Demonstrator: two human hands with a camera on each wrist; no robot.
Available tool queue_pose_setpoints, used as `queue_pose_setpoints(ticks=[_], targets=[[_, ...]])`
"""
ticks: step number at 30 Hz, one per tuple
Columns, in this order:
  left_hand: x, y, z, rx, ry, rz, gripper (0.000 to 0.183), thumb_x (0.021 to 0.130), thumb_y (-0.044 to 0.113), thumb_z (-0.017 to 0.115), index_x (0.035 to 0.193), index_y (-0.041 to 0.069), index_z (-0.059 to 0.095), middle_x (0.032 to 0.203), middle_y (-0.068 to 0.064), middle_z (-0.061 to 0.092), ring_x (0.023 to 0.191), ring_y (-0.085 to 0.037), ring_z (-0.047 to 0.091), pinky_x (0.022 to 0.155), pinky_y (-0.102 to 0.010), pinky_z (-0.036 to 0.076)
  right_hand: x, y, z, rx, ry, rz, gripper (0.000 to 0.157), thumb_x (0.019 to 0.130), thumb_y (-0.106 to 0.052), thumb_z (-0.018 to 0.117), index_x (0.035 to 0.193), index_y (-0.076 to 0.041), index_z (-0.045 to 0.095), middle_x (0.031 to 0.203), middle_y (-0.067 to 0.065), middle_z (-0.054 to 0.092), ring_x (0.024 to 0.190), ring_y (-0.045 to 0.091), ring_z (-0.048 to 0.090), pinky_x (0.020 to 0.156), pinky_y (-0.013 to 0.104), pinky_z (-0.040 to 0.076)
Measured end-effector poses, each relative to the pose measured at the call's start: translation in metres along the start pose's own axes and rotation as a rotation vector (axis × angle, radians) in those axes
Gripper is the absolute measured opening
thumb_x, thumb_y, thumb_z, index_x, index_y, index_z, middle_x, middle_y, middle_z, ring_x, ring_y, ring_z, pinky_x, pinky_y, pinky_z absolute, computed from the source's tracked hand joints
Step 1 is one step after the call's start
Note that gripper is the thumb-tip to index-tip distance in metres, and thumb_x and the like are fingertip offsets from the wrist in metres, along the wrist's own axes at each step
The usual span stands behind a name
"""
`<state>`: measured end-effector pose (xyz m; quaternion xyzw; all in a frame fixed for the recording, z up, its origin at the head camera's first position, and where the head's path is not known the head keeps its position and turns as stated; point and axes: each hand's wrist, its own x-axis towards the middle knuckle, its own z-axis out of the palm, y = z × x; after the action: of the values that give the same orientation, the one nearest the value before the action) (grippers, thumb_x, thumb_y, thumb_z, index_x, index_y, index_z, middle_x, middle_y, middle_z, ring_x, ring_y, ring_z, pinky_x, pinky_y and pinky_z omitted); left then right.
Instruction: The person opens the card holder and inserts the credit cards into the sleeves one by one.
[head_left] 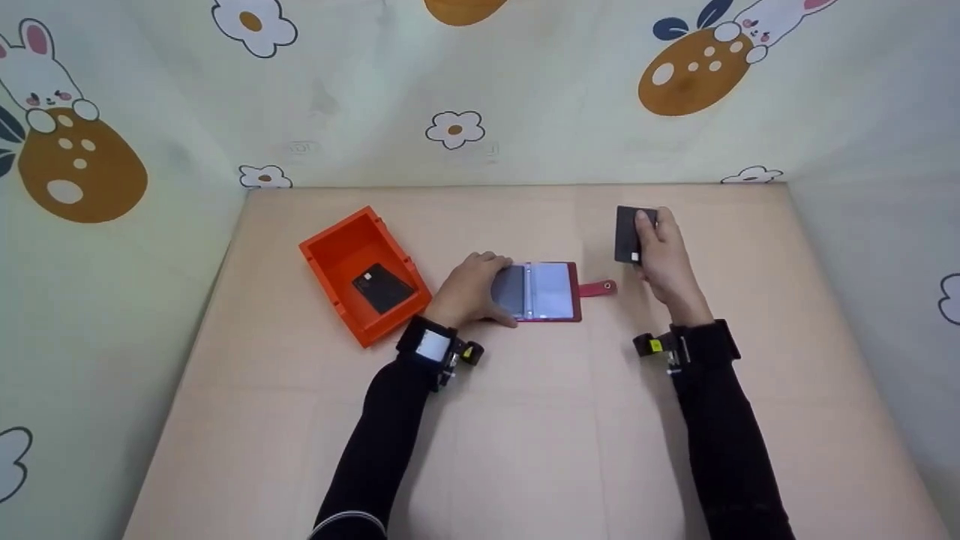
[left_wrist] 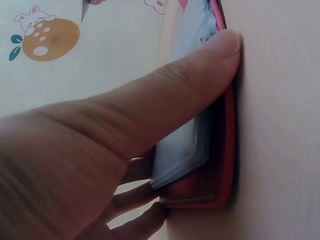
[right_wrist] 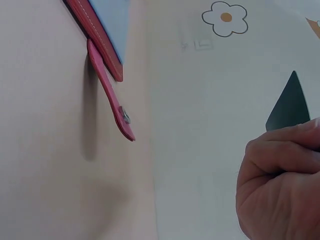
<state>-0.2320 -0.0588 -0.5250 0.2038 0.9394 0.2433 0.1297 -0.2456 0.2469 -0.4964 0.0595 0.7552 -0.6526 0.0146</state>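
A red card holder (head_left: 576,292) lies spread on the table, its clear sleeves (head_left: 550,291) facing up and a dark grey sleeve page at its left side. My left hand (head_left: 471,289) grips the left part of it, with the thumb on the near edge and the fingers at the far edge. In the left wrist view the thumb (left_wrist: 200,70) lies across the stacked sleeves. Up to the right of the holder, my right hand (head_left: 667,259) pinches a black card (head_left: 626,234) between thumb and fingers. Its strap (head_left: 598,288) with a metal snap points right.
An orange bin (head_left: 330,296) stands at the left, close to my left hand, with another black card (head_left: 383,288) inside. A patterned wall covering (head_left: 375,127) rises behind the table's (head_left: 525,435) back edge and along its sides.
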Motion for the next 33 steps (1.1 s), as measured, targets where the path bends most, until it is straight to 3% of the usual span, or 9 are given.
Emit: queue_pose_setpoints(ticks=[9, 17, 23, 27, 33], targets=[[0.001, -0.001, -0.001, -0.015, -0.008, 0.001, 0.099, 0.068, 0.04, 0.098, 0.151, 0.014, 0.052, 0.144, -0.008, 0.058, 0.124, -0.024, 0.053, 0.112, -0.042, 0.047, 0.001, 0.0, -0.006, 0.032, 0.009, -0.007, 0.023, 0.113, -0.034, 0.031, 0.115, -0.012, 0.038, 0.09, 0.01, 0.043, 0.047, 0.005, 0.043, 0.036, 0.02, 0.034], [0.001, -0.002, -0.001, -0.021, -0.019, 0.0, 0.099, 0.068, 0.04, 0.098, 0.151, 0.013, 0.052, 0.144, -0.008, 0.058, 0.125, -0.025, 0.052, 0.112, -0.042, 0.047, -0.002, 0.003, 0.009, 0.059, -0.02, 0.05, 0.018, 0.114, -0.028, 0.029, 0.114, -0.012, 0.037, 0.092, 0.011, 0.044, 0.047, 0.006, 0.043, 0.037, 0.02, 0.035], [0.005, -0.005, 0.002, 0.012, -0.004, 0.028, 0.099, 0.067, 0.044, 0.098, 0.149, 0.012, 0.054, 0.14, -0.009, 0.06, 0.123, -0.024, 0.053, 0.109, -0.041, 0.049, -0.007, 0.006, 0.031, 0.0, -0.118, 0.073, 0.022, 0.112, -0.016, 0.029, 0.129, -0.003, 0.034, 0.097, 0.016, 0.047, 0.048, 0.008, 0.051, 0.037, 0.022, 0.042], [0.005, -0.005, 0.002, 0.01, -0.005, 0.016, 0.1, 0.066, 0.044, 0.098, 0.149, 0.012, 0.054, 0.141, -0.008, 0.06, 0.123, -0.024, 0.053, 0.11, -0.041, 0.048, -0.011, 0.008, 0.044, -0.022, -0.215, 0.066, 0.023, 0.113, -0.018, 0.036, 0.133, -0.007, 0.033, 0.092, 0.017, 0.056, 0.045, 0.011, 0.059, 0.041, 0.026, 0.051], [0.005, -0.006, 0.002, 0.001, 0.005, 0.024, 0.1, 0.064, 0.045, 0.099, 0.148, 0.011, 0.056, 0.138, -0.008, 0.061, 0.121, -0.024, 0.054, 0.107, -0.04, 0.049, -0.02, 0.014, 0.065, -0.031, -0.37, 0.075, 0.03, 0.11, -0.003, 0.04, 0.138, -0.006, 0.03, 0.11, 0.022, 0.058, 0.057, 0.02, 0.069, 0.06, 0.039, 0.063]])
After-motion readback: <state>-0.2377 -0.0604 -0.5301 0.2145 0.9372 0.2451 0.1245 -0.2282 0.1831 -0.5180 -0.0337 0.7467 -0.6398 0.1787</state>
